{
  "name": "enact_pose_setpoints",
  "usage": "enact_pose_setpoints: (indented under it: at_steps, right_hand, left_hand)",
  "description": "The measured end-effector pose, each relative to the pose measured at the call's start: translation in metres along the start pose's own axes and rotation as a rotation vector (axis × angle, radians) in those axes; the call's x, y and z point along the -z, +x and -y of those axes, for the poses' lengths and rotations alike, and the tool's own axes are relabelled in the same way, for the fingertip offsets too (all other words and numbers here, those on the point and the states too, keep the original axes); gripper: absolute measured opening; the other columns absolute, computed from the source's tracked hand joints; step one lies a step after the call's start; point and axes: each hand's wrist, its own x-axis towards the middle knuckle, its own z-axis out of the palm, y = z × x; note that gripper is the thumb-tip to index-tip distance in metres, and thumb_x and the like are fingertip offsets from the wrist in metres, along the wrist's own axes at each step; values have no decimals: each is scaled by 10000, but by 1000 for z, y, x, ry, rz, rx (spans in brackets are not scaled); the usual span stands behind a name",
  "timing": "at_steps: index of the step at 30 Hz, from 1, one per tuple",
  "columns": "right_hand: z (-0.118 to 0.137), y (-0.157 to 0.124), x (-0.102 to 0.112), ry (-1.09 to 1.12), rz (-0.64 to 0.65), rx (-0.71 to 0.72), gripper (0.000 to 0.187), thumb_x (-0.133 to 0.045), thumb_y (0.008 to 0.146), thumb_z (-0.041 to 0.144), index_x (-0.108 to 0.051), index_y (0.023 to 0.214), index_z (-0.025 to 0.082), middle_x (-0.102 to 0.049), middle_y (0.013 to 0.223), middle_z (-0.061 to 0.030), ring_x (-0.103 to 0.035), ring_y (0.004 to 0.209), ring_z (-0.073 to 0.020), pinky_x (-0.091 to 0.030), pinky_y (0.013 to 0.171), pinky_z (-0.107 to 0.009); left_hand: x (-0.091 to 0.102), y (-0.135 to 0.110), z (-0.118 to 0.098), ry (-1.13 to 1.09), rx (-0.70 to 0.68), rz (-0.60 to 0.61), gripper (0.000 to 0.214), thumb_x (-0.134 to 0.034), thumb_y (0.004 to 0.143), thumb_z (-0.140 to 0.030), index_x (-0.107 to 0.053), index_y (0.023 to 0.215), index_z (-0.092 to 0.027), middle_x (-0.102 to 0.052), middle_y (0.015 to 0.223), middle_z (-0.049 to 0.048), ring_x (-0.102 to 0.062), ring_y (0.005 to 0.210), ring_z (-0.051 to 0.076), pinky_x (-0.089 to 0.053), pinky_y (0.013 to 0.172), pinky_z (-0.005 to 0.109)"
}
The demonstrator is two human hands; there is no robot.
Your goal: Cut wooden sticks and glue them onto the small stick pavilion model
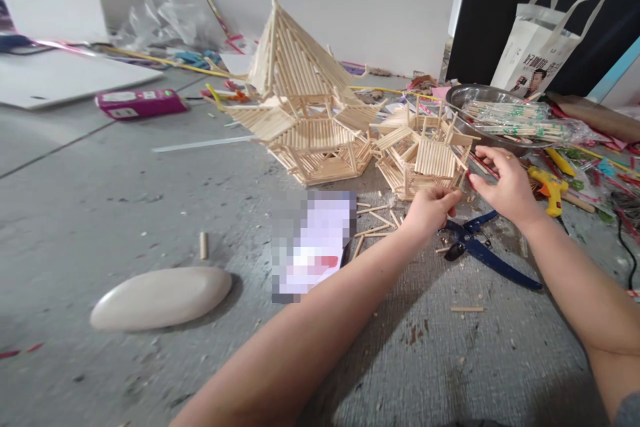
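Observation:
A small structure of pale wooden sticks (435, 157) stands on the grey floor, with a slatted panel on its near side. Directly in front of its lower edge is my left hand (430, 210), fingertips pinched together; whatever is between them is hidden. My right hand (510, 187) hovers at the structure's right side, its thumb and fingers apart with nothing visibly held. Below the hands lie blue-handled cutters (475, 247). Several short cut sticks (377, 220) are scattered left of my left hand. Behind and to the left rises a larger stick pavilion (305, 100) with a pointed roof.
A phone (320, 240) with a lit, blurred screen lies left of my left forearm. A yellow glue gun (550, 188) rests at the right, before a metal bowl (455, 97) holding bagged sticks (520, 121). A whitish oval object (163, 297) and a purple packet (140, 103) are left.

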Motion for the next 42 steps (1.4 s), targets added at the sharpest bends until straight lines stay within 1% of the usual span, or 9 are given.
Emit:
enact_pose_setpoints:
  at_steps: [4, 8, 11, 13, 16, 18, 22, 35, 42]
  right_hand:
    - [-3, -14, 23, -75, 134, -22, 133, -497, 777, 273, -606, 796, 200, -632, 818, -53, -575, 809, -187, -440, 744, -324]
    - [-2, -28, 34, -184, 479, -44, 271, -473, 806, 376, -556, 613, 206, -589, 627, -10, -540, 620, -149, -372, 561, -275]
    - [0, -32, 37, -250, 633, -49, 362, -428, 821, 446, -535, 573, 205, -578, 592, -8, -521, 574, -140, -313, 506, -270]
    - [-1, -32, 39, -231, 700, -56, 355, -418, 822, 467, -564, 620, 215, -600, 616, -6, -533, 585, -140, -315, 509, -269]
    - [-4, -32, 39, -189, 763, -90, 290, -439, 806, 476, -611, 759, 246, -644, 708, -2, -566, 641, -149, -346, 534, -271]
    - [-6, -34, 38, -183, 798, -119, 286, -452, 789, 494, -618, 828, 264, -657, 747, -2, -579, 663, -160, -359, 537, -278]
    - [-7, -37, 35, -179, 833, -150, 303, -456, 773, 518, -614, 866, 277, -660, 748, 4, -588, 655, -174, -372, 525, -290]
    - [0, -37, 38, -171, 916, -91, 237, -455, 799, 429, -610, 777, 251, -645, 700, 1, -585, 630, -152, -396, 551, -276]
    - [-22, -41, 26, -301, 709, -44, 265, -392, 842, 293, -606, 989, 243, -626, 1030, -45, -590, 880, -197, -454, 723, -352]
  left_hand:
    - [-3, -11, -8, 393, -59, 203, 263, -495, 779, -294, -532, 561, -150, -457, 430, -40, -335, 363, 45, -261, 411, 207]
    - [-5, -27, -23, 906, -184, 366, 284, -488, 769, -323, -553, 550, -155, -550, 511, 6, -437, 459, 85, -311, 478, 233]
    - [6, -38, -39, 1257, -224, 434, 222, -485, 756, -315, -621, 657, -171, -621, 634, 40, -519, 566, 137, -340, 518, 257]
    - [21, -43, -49, 1429, -217, 409, 211, -447, 761, -259, -643, 730, -187, -655, 743, 55, -565, 662, 169, -380, 574, 277]
    - [50, -42, -55, 1592, -143, 237, 248, -414, 764, -220, -645, 855, -216, -670, 853, 61, -591, 770, 197, -419, 654, 310]
    - [66, -39, -52, 1652, -98, 174, 265, -408, 764, -206, -642, 890, -212, -668, 929, 74, -597, 829, 221, -429, 681, 330]
    - [78, -36, -40, 1693, -39, 231, 262, -456, 746, -175, -649, 921, -200, -656, 995, 102, -601, 883, 245, -437, 712, 336]
    - [59, -34, -19, 1669, -177, 313, 238, -436, 792, -198, -649, 898, -197, -626, 945, 102, -610, 792, 211, -440, 631, 280]
    - [55, -34, -9, 1693, -284, 343, 274, -382, 784, -161, -639, 881, -164, -620, 934, 118, -618, 766, 224, -455, 626, 312]
